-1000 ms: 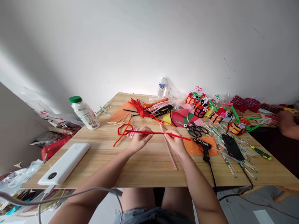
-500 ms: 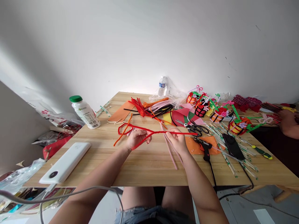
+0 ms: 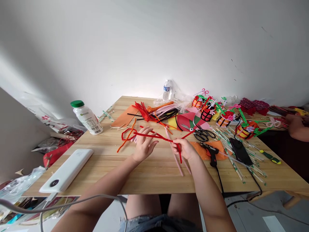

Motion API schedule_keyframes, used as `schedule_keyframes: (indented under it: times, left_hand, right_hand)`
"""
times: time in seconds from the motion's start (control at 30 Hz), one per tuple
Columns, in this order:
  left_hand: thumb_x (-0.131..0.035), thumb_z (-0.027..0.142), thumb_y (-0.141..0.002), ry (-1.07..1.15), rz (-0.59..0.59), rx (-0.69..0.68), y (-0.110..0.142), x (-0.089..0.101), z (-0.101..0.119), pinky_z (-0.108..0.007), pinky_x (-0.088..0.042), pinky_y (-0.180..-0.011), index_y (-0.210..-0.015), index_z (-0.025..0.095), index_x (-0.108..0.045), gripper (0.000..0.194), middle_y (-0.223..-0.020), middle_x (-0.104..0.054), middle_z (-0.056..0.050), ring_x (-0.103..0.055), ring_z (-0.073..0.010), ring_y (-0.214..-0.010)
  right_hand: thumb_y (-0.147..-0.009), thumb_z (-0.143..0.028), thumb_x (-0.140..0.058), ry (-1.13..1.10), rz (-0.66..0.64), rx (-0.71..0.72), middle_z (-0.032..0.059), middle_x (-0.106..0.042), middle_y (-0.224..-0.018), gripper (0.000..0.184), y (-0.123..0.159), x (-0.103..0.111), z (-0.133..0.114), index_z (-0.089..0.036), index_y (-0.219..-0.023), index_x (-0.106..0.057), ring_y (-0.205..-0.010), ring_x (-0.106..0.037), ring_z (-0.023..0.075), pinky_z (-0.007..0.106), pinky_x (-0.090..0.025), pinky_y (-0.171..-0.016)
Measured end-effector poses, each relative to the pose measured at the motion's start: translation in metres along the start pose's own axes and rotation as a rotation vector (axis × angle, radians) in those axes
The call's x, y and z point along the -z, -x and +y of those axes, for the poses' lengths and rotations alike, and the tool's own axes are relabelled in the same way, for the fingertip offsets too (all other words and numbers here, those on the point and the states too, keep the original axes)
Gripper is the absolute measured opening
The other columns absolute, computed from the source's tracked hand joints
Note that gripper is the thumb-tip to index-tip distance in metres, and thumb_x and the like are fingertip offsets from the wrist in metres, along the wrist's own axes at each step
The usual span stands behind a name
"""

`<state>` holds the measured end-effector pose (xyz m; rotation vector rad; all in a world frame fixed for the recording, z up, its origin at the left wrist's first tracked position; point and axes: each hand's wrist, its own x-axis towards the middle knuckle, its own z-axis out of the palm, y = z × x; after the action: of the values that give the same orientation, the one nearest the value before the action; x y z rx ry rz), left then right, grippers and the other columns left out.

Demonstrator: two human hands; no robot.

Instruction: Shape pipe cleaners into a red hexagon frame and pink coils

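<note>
My right hand (image 3: 184, 149) is closed on red pipe cleaners (image 3: 156, 136) above the wooden table (image 3: 154, 174); their ends stick out down below my fist and up to the right. My left hand (image 3: 144, 144) is open, fingers spread, beside the red strands that run left from my right hand. Pale pink pipe cleaners (image 3: 177, 162) lie on the table under my right hand. An orange pipe cleaner (image 3: 125, 138) and a red loop lie left of my left hand.
Scissors (image 3: 201, 133), a glue gun (image 3: 211, 153) on orange felt, a black phone (image 3: 238, 149), pipe-cleaner bundles (image 3: 154, 112), small flower baskets (image 3: 246, 130), a green-capped bottle (image 3: 87, 117), a water bottle (image 3: 167, 89), a white power bank (image 3: 66, 169). Another person's hand (image 3: 295, 125) at far right.
My left hand let go of the red pipe cleaner and spread open. My right hand bent the red strands, so one end now points down and another up to the right.
</note>
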<state>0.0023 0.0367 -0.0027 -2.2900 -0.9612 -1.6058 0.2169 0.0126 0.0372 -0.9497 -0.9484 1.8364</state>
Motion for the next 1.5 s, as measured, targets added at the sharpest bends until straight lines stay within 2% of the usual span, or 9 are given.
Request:
schedule_keyframes:
  times: [0.2,0.47,0.6,0.7,0.9,1.07,1.17,1.37,1.5]
  left_hand:
    - [-0.053,0.029,-0.086,0.307,-0.183,0.123,-0.003,0.003,0.006,-0.038,-0.045,-0.079,-0.091,0.019,-0.064,0.016,-0.092,-0.063,-0.010,-0.058,-0.0215,-0.088]
    - [-0.056,0.032,-0.075,1.399,-0.502,1.130,-0.018,0.004,0.012,-0.021,-0.025,-0.036,-0.057,0.015,-0.050,0.025,-0.047,-0.038,0.004,-0.032,-0.0074,-0.036]
    - [-0.052,0.026,-0.073,1.789,-0.669,1.282,-0.022,0.008,0.010,-0.019,-0.017,-0.030,-0.055,0.016,-0.043,0.022,-0.047,-0.033,0.005,-0.025,-0.0053,-0.031]
    - [-0.053,0.030,-0.077,1.637,-0.533,1.187,-0.021,0.009,0.011,-0.020,-0.029,-0.035,-0.060,0.014,-0.050,0.023,-0.049,-0.043,0.002,-0.039,-0.0085,-0.036]
    - [-0.046,0.034,-0.085,0.977,-0.308,0.771,-0.013,0.003,0.002,-0.028,-0.044,-0.063,-0.070,0.012,-0.063,0.032,-0.068,-0.061,-0.007,-0.057,-0.0161,-0.064]
    - [-0.051,0.022,-0.081,0.192,0.091,0.421,-0.014,0.007,0.001,-0.036,-0.045,-0.080,-0.095,0.016,-0.064,0.020,-0.096,-0.059,-0.010,-0.056,-0.0215,-0.091]
    - [-0.054,0.018,-0.080,0.039,-0.074,0.111,-0.016,0.007,0.016,-0.043,-0.042,-0.091,-0.113,0.019,-0.057,0.033,-0.110,-0.058,-0.012,-0.051,-0.0257,-0.106]
    - [-0.038,0.010,-0.088,-0.036,-0.358,-0.063,-0.012,-0.001,0.042,-0.035,-0.047,-0.074,-0.109,0.016,-0.059,0.031,-0.091,-0.062,-0.011,-0.058,-0.0213,-0.084]
    - [-0.043,0.016,-0.090,-0.023,-0.344,0.004,-0.014,0.004,0.040,-0.029,-0.046,-0.064,-0.094,0.015,-0.062,0.020,-0.078,-0.062,-0.008,-0.059,-0.0178,-0.070]
  right_hand:
    - [-0.066,-0.031,-0.064,0.167,0.012,0.086,-0.0051,-0.046,-0.052,0.023,-0.005,-0.002,0.010,-0.018,-0.060,-0.046,-0.042,-0.044,0.0089,0.021,-0.026,-0.038]
    - [-0.082,-0.020,-0.059,1.167,0.329,1.274,0.0054,-0.067,-0.077,0.010,-0.005,0.005,0.007,-0.023,-0.079,-0.068,-0.081,-0.056,0.0220,0.040,-0.046,-0.076]
    - [-0.085,-0.015,-0.056,1.310,0.359,1.464,0.0052,-0.068,-0.081,0.016,-0.002,0.004,0.009,-0.025,-0.088,-0.069,-0.082,-0.056,0.0216,0.039,-0.046,-0.075]
    - [-0.082,-0.021,-0.060,1.169,0.353,1.274,0.0057,-0.067,-0.076,0.008,-0.003,0.000,0.010,-0.022,-0.081,-0.068,-0.083,-0.056,0.0223,0.040,-0.046,-0.077]
    - [-0.070,-0.034,-0.069,0.478,0.233,0.463,-0.0003,-0.059,-0.057,0.019,-0.007,-0.002,0.009,-0.017,-0.066,-0.063,-0.053,-0.053,0.0134,0.027,-0.044,-0.054]
    - [-0.063,-0.035,-0.071,0.215,0.248,0.278,-0.0032,-0.051,-0.045,0.025,-0.011,-0.003,0.012,-0.016,-0.056,-0.056,-0.038,-0.043,0.0090,0.022,-0.032,-0.037]
    - [-0.062,-0.034,-0.072,0.172,0.207,0.176,-0.0045,-0.049,-0.046,0.025,-0.010,-0.010,0.018,-0.017,-0.058,-0.055,-0.037,-0.042,0.0082,0.021,-0.028,-0.034]
    - [-0.073,-0.035,-0.067,0.321,-0.048,0.243,-0.0058,-0.047,-0.047,0.020,-0.005,-0.014,0.020,-0.016,-0.074,-0.062,-0.040,-0.041,0.0074,0.020,-0.032,-0.039]
    - [-0.083,-0.031,-0.061,0.736,0.022,0.669,0.0015,-0.059,-0.065,0.016,-0.006,-0.007,0.017,-0.017,-0.080,-0.068,-0.057,-0.053,0.0124,0.025,-0.045,-0.052]
